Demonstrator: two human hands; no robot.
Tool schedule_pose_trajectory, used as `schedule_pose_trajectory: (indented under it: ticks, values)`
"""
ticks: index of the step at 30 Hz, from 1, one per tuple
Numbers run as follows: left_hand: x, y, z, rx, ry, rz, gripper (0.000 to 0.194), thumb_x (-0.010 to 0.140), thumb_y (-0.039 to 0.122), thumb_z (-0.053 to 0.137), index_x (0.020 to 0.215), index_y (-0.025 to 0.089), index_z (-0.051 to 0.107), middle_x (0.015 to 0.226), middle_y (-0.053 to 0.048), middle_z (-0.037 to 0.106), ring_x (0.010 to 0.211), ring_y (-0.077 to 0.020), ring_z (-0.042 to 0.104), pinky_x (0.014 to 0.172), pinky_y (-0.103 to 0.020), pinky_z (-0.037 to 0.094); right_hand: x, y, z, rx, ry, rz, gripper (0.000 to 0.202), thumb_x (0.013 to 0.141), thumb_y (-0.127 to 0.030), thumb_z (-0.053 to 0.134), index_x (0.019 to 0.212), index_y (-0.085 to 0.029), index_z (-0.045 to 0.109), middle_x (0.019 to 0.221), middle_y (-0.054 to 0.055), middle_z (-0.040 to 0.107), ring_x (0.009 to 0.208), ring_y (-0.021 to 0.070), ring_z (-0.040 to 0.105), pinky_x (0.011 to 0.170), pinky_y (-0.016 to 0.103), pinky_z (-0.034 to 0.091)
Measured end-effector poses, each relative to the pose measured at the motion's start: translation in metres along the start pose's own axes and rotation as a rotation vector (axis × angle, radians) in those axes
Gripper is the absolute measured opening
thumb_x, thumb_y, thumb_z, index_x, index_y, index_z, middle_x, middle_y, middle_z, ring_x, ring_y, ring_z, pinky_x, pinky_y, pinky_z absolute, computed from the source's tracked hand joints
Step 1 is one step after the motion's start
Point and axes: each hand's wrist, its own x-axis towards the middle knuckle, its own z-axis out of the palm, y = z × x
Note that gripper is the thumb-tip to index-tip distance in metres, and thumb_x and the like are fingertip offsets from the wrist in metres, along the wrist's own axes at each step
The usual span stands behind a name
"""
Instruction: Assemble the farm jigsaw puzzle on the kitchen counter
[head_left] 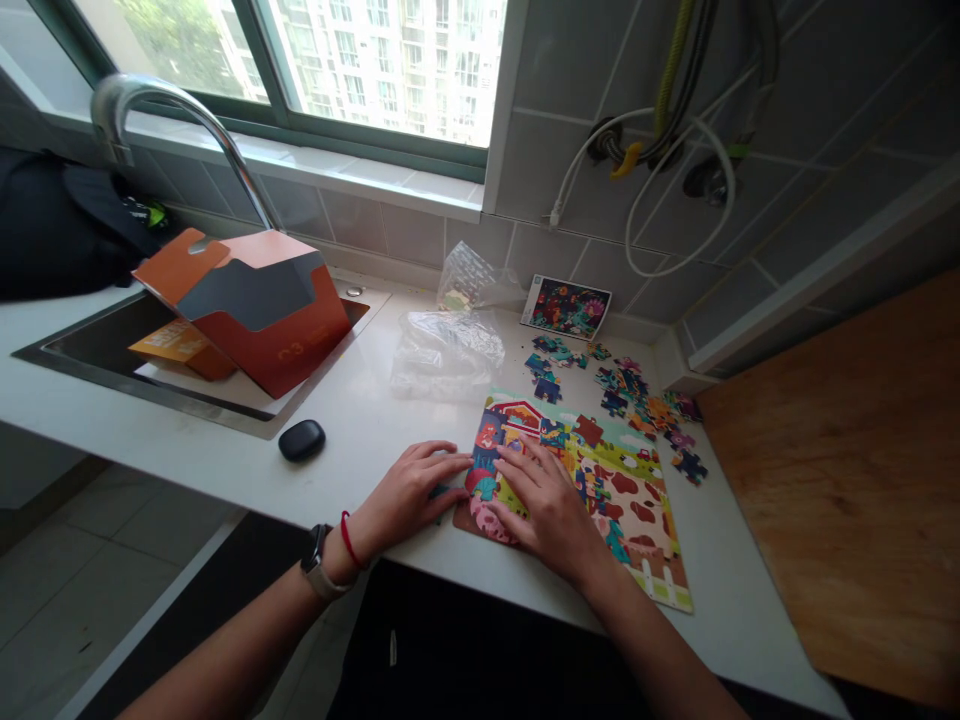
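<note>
A farm-picture puzzle board lies flat on the counter, with jigsaw pieces on its left part and middle. My right hand rests over those pieces, its fingers stretched and spread. At the board's left edge is my left hand, fingertips and thumb apart and touching the edge. A bit of teal shows beneath that hand, too covered to make out. One brown piece sits near the top of the board. Loose puzzle pieces are scattered behind and to the right of the board.
A picture card leans on the tiled wall. Clear plastic bags lie behind my left hand. An orange box stands in the sink under the tap. A black oval case is left; a wooden panel bounds the right.
</note>
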Motion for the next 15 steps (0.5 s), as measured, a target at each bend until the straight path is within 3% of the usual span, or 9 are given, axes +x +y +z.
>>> schedule_pose_trajectory:
  ticks: [2, 5, 10, 12, 15]
  values:
    - [0.0, 0.002, -0.003, -0.053, 0.042, -0.06, 0.038, 0.102, 0.033, 0.066, 0.139, 0.024, 0.064, 0.127, -0.011, 0.074, 0.119, -0.0278, 0.067, 0.101, -0.045, 0.057, -0.013, 0.013, -0.016, 0.026, 0.147, 0.023, 0.028, 0.098, -0.025, 0.067, 0.125, -0.021, 0.072, 0.131, 0.01, 0.074, 0.137, 0.0334, 0.058, 0.111, 0.056, 0.052]
    - [0.002, 0.005, -0.008, -0.161, 0.137, -0.135, 0.03, 0.107, 0.031, 0.054, 0.133, 0.024, 0.067, 0.126, -0.01, 0.072, 0.118, -0.0247, 0.067, 0.102, -0.041, 0.057, -0.042, 0.043, -0.043, -0.005, 0.354, 0.111, 0.016, 0.099, -0.023, 0.065, 0.11, -0.022, 0.075, 0.112, 0.009, 0.079, 0.119, 0.0299, 0.068, 0.102, 0.05, 0.056]
    - [-0.001, 0.008, -0.018, -0.187, 0.328, -0.229, 0.025, 0.107, 0.029, 0.052, 0.124, 0.022, 0.068, 0.117, -0.009, 0.076, 0.113, -0.0238, 0.07, 0.1, -0.04, 0.057, -0.103, 0.084, -0.069, -0.13, 0.522, 0.232, 0.015, 0.1, -0.026, 0.063, 0.094, -0.02, 0.076, 0.092, 0.007, 0.078, 0.09, 0.0249, 0.073, 0.088, 0.041, 0.059]
    - [-0.009, 0.01, -0.023, -0.131, 0.324, -0.274, 0.025, 0.106, 0.032, 0.055, 0.125, 0.022, 0.068, 0.121, -0.01, 0.075, 0.115, -0.0248, 0.07, 0.102, -0.042, 0.057, -0.123, 0.089, -0.071, -0.148, 0.57, 0.264, 0.017, 0.099, -0.027, 0.063, 0.091, -0.019, 0.075, 0.089, 0.007, 0.077, 0.085, 0.0238, 0.072, 0.083, 0.038, 0.058]
    - [-0.029, 0.011, -0.03, -0.02, 0.19, -0.271, 0.037, 0.1, 0.038, 0.066, 0.133, 0.022, 0.065, 0.132, -0.012, 0.071, 0.124, -0.0284, 0.066, 0.108, -0.048, 0.055, -0.141, 0.089, -0.07, -0.131, 0.64, 0.324, 0.02, 0.099, -0.029, 0.064, 0.087, -0.019, 0.075, 0.086, 0.007, 0.076, 0.081, 0.0234, 0.072, 0.079, 0.037, 0.058]
